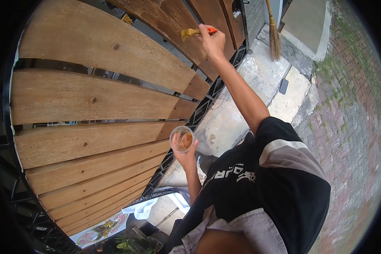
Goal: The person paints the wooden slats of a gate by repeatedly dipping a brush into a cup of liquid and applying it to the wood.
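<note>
My right hand (213,42) is closed on a paintbrush (192,32) with an orange handle end, reaching out at the top. The pale bristles lie over a dark brown wooden slat (169,19) of a slatted panel. Lower down, near the panel's edge, my left hand (185,156) is wrapped round a clear plastic cup (181,139). Some amber liquid (186,140) shows in the bottom of the cup. Lighter brown slats (93,100) with round plugs fan out to the left of both hands.
A black metal frame (202,108) borders the slats. On the concrete slab (258,84) lie a dark phone (284,86) and the head of a stick broom (275,44). Brick paving (347,122) with grass spreads at right. A printed banner (103,228) and a white cloth (144,207) are at the bottom.
</note>
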A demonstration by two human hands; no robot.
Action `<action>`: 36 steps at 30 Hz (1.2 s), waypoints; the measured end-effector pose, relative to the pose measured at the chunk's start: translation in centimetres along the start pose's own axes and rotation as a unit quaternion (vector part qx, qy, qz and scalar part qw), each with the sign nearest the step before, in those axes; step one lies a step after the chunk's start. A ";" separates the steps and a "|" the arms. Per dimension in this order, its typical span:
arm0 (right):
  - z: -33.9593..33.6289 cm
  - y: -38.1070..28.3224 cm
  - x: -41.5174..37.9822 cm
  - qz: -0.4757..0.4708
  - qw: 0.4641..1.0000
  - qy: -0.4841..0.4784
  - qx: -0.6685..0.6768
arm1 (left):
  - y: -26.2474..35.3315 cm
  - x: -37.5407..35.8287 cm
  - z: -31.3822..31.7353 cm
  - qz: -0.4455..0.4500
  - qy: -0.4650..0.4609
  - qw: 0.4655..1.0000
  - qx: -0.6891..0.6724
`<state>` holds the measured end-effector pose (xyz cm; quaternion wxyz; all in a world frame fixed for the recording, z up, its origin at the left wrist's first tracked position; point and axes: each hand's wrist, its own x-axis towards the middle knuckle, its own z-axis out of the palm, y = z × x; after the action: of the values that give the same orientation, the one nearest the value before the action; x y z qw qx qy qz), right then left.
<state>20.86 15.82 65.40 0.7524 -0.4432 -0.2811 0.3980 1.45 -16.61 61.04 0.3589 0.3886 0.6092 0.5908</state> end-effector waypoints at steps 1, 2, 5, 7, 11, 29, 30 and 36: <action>1.0 -3.6 -0.3 -0.005 0.990 -0.021 0.141 | 0.0 0.2 -0.1 -0.001 -0.007 1.000 0.007; 1.6 -6.2 -0.8 -0.012 0.959 -0.041 0.279 | 0.0 0.4 -0.3 0.002 -0.023 0.999 0.027; 3.3 -6.3 0.6 -0.034 0.894 -0.081 0.438 | -0.6 0.8 -1.9 0.012 -0.071 0.993 0.091; 3.0 -4.7 -0.5 -0.047 0.917 -0.047 0.393 | -0.5 1.5 -2.4 0.013 -0.105 0.989 0.105; -0.3 6.9 -1.8 -0.010 0.972 0.061 0.227 | 0.3 2.7 -2.9 0.019 -0.122 0.988 0.097; -2.0 10.1 -3.1 0.060 0.932 0.124 0.335 | -1.4 4.5 -4.5 0.017 -0.183 0.972 0.147; -3.2 13.4 -2.8 0.083 0.944 0.171 0.269 | -1.4 4.6 -4.3 0.019 -0.183 0.972 0.145; -8.5 21.0 -2.7 0.132 0.920 0.310 -0.200 | -0.5 3.7 -2.8 0.004 -0.176 0.975 0.133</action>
<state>18.65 15.86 42.71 0.6384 -0.7188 -0.0464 0.2714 -2.73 -14.48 60.76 0.4036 0.5330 0.6079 0.4284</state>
